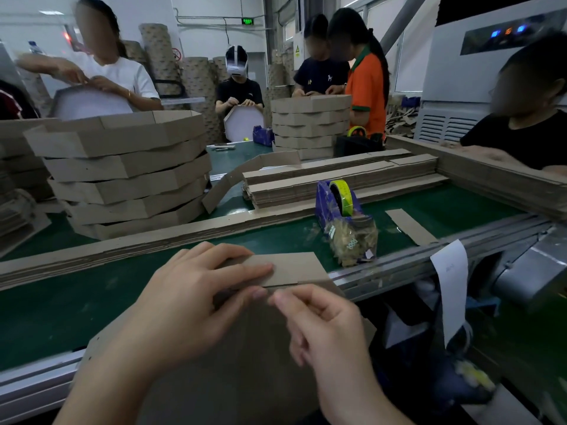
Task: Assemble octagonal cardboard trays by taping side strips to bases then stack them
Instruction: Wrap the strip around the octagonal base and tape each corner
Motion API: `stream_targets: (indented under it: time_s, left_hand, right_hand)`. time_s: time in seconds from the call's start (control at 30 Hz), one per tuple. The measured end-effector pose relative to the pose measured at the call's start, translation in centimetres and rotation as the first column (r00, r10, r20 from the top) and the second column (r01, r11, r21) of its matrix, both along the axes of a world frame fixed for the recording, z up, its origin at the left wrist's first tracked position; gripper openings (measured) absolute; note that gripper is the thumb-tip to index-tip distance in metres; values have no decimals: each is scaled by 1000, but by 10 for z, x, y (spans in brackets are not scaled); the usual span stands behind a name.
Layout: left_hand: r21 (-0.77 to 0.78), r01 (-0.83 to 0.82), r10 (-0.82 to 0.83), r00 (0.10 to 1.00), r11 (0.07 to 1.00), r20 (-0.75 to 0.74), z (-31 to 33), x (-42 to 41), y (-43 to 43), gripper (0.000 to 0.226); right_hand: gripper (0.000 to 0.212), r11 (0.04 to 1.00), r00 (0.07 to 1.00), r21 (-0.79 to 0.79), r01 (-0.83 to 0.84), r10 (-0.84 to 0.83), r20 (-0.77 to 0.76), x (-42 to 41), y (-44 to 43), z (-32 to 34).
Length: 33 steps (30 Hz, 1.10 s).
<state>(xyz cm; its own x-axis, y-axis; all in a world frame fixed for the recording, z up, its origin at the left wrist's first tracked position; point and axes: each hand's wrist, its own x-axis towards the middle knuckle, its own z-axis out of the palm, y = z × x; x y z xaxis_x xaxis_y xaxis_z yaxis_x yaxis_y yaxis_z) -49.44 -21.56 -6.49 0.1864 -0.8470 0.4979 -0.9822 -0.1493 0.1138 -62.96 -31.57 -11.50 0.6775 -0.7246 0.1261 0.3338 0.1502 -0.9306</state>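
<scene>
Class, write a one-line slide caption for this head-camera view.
Left hand grips a cardboard side strip on a tray base, right hand pinching its edge; tape dispenser and stacked trays beyond.

Both forearms reach forward. The left hand [190, 299] pinches the side strip [297, 266] between straight fingers [245, 268] and thumb. The right hand [325, 329] is curled, thumb and forefinger tips together beside the left thumb.

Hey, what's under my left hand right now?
Your left hand grips a cardboard side strip, fingers on top, thumb beneath, along the edge of the flat base. Your right hand touches the same seam. The strip's left end, and any tape there, is covered.
</scene>
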Motion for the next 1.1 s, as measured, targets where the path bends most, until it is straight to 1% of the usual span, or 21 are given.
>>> stream_targets:
  time_s: [0.07, 0.13, 0.3, 0.4, 0.5, 0.53, 0.6, 0.67, 0.73, 0.8, 0.9, 0.97, 1.07, 1.1]
  left_hand:
    - [9, 10, -10, 1000, 1000, -2, 0, 1, 2, 39]
    - [21, 29, -29, 1000, 999, -8, 1, 1, 4, 39]
    - [31, 62, -61, 998, 998, -28, 3, 1, 3, 41]
    - [25, 83, -81, 995, 996, -49, 2, 1, 3, 40]
    - [-3, 66, -66, 987, 998, -147, 2, 1, 5, 24]
    - [1, 66, -65, 984, 998, -163, 3, 1, 6, 21]
    - [41, 95, -89, 988, 995, -129, 5, 1, 7, 20]
    - [78, 113, -107, 991, 991, -82, 6, 2, 9, 26]
    - [75, 107, -102, 992, 991, -72, 7, 3, 10, 31]
    - [93, 99, -90, 991, 991, -100, 8, 4, 10, 35]
    - [99, 88, -68, 979, 991, -190, 13, 3, 6, 37]
    - [66, 41, -30, 987, 997, -159, 14, 0, -1, 36]
    - [-18, -54, 54, 999, 998, 2, 11, -13, -15, 26]
    - [-43, -60, 61, 998, 997, 24, 9, -16, -17, 25]
  right_hand:
    - [31, 995, 999, 96, 8, -5, -33, 7, 3, -1]
    - [34, 990, 998, 134, 39, -32, -50, 10, 5, 0]
    - [37, 989, 993, 126, 80, -69, -93, 11, 5, 1]
    - [33, 989, 991, 121, 80, -66, -116, 9, 3, 1]
    - [29, 992, 991, 107, 71, -58, -121, 8, 2, 0]
    - [29, 993, 991, 96, 67, -55, -124, 8, 1, -1]
    - [29, 996, 991, 70, 53, -44, -127, 6, 1, -2]
    - [26, 999, 991, 35, 24, -19, -134, 5, 0, -4]
    - [18, 999, 989, 37, -6, 11, -145, 3, 0, -6]
    - [13, 998, 989, 60, -18, 27, -145, 3, -1, -9]
    - [14, 998, 990, 57, -24, 32, -136, 3, -3, -10]
    - [17, 998, 990, 58, -34, 42, -136, 3, -3, -10]
    - [17, 997, 987, 64, -46, 55, -150, 2, -3, -11]
    - [17, 997, 987, 58, -46, 54, -154, 2, -3, -11]
